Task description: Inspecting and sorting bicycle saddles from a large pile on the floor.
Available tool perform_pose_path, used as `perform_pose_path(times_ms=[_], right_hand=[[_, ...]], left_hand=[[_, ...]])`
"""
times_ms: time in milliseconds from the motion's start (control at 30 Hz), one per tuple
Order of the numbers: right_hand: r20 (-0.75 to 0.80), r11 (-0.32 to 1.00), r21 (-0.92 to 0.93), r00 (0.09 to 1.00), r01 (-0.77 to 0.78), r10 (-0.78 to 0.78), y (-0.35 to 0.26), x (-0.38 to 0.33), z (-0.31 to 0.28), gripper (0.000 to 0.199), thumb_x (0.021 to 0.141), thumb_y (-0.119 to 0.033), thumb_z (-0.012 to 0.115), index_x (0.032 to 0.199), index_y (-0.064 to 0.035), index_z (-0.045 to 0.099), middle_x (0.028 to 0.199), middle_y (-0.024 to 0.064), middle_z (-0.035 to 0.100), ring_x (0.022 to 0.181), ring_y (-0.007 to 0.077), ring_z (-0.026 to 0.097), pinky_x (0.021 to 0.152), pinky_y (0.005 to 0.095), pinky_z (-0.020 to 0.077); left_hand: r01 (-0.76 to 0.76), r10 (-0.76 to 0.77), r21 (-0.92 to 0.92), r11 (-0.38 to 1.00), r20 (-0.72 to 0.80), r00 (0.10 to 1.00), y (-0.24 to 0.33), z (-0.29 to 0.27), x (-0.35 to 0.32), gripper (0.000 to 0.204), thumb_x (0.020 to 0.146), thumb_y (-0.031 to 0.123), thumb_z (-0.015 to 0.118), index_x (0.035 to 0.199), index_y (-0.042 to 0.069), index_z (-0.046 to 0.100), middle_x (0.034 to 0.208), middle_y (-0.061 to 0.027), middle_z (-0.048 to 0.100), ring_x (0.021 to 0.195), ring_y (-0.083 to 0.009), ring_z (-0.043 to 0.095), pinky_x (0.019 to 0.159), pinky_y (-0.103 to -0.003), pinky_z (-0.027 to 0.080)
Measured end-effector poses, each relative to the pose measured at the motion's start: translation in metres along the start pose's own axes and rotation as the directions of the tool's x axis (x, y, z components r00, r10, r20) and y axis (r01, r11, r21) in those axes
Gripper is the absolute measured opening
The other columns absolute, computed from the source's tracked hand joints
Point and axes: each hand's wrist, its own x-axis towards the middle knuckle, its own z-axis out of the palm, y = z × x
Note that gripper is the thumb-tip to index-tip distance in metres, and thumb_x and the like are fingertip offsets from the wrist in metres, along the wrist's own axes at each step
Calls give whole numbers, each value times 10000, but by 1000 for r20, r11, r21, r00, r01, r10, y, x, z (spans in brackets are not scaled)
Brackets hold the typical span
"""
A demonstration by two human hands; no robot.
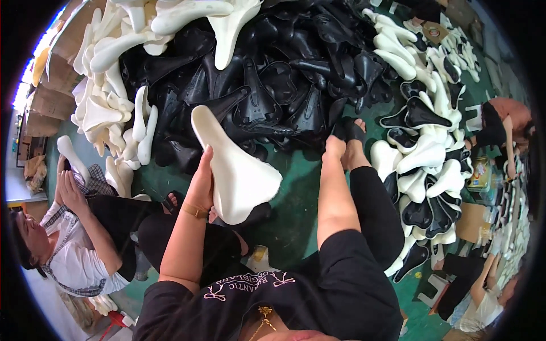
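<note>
My left hand [205, 176] grips a cream-white bicycle saddle pad [236, 176] by its left edge. The pad is raised in front of me, its narrow nose pointing up and to the left and its wide end down. My right hand [334, 148] reaches forward to the near edge of a heap of black plastic saddle shells [256, 96]. Its fingers are closed at the end of one black saddle shell [336, 113], beside my sandalled foot [356, 129]; the fingertips are partly hidden.
White saddle pads [102, 113] are piled at the far left, and white and black saddle parts [424, 159] lie at the right. A co-worker [74, 238] sits close on my left. Other people [503, 122] work at the far right. Cardboard boxes [51, 102] stand at the left edge.
</note>
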Motion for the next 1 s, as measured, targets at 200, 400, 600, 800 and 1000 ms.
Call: perform_pose_path(times_ms=[200, 400, 600, 800, 1000], right_hand=[[453, 698, 672, 883, -247, -124, -19, -105, -78, 453, 575, 70, 506, 1024, 57, 571, 898, 75, 597, 817, 228, 597, 755, 334, 496], [629, 818, 571, 603, 69, -490, -103, -258, -138, 628, 671, 15, 464, 1292, 93, 427, 1307, 154, 465, 1225, 286, 462, 1047, 359, 346], [680, 166, 223, -32, 961, -732, -103, -334, -165, 441, 865, -163, 513, 1241, 66, 538, 852, 112, 528, 798, 244, 510, 760, 321, 418], [617, -75, 314, -263, 947, -742, -92, -354, -153, 447, 817, -140, 580, 1227, 37, 564, 750, 93, 471, 669, 246, 438, 647, 346, 391], [577, -130, 323, -303, 938, -758, -86, -360, -142, 464, 794, -132, 601, 1228, 27, 570, 723, 74, 431, 653, 246, 430, 619, 354, 395]], left_hand=[[-194, 219, -167, 967, 148, 965, -18, -31, -6, 475, 929, 363, 527, 1247, 16, 463, 1150, -144, 588, 1040, -253, 581, 941, -379, 442], [-201, 222, -316, 927, 30, 975, -37, -17, -25, 606, 943, 523, 450, 1314, 47, 390, 1211, -137, 538, 1103, -245, 524, 991, -388, 397], [-278, 377, -424, 862, 167, 911, -41, -15, -36, 597, 972, 546, 335, 1369, 104, 281, 1299, -76, 475, 1183, -198, 470, 1026, -372, 365], [-272, 379, -500, 822, 125, 917, -37, -10, -50, 579, 995, 512, 269, 1283, 55, 479, 1230, -93, 574, 1107, -196, 555, 976, -357, 433], [-237, 359, -515, 824, 151, 921, -35, -12, -56, 595, 987, 530, 275, 1274, 54, 487, 1224, -97, 579, 1111, -209, 556, 978, -368, 433]])
